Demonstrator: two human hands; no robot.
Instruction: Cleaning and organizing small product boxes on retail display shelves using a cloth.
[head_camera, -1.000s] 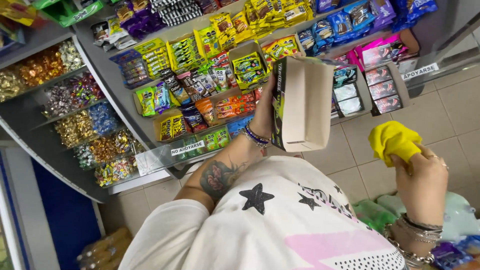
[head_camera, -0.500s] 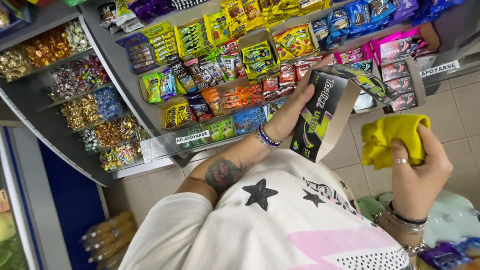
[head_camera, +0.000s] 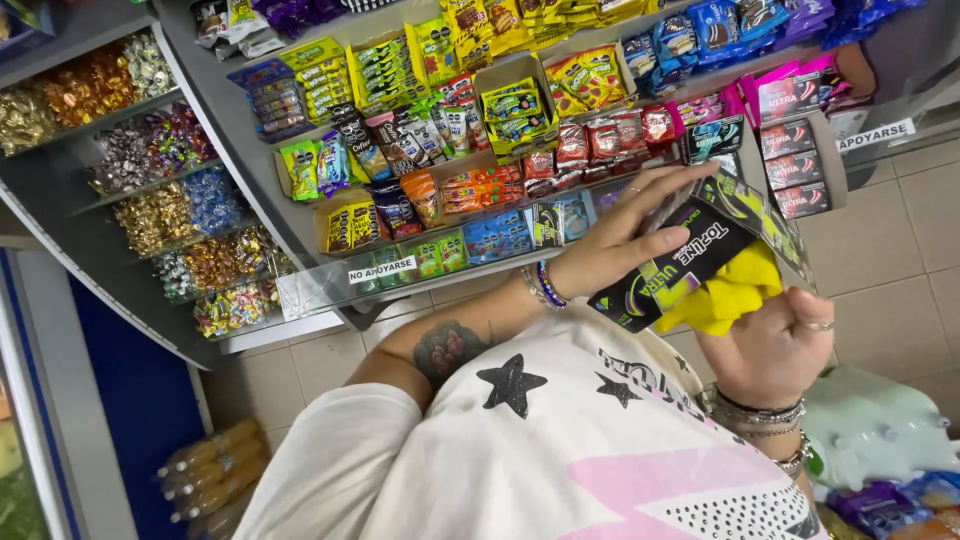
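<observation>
Nearest, I log my right hand (head_camera: 775, 345) clenched on a yellow cloth (head_camera: 728, 292), bunched into a wad and pressed against the underside of a black carton (head_camera: 680, 262). My left hand (head_camera: 615, 240) grasps that carton from above, fingers spread along its top edge, tilting it, probably so the cloth can reach its face. Carton: flat, black with lime-green print, held in the air before the rack. Beyond: sloped grey rack (head_camera: 215, 80) of small bright sweet packs in open trays; white strip sign (head_camera: 382, 269) on its clear front lip, another at the right (head_camera: 876, 135); foil-wrapped sweets (head_camera: 150, 190) in bins at the left.
</observation>
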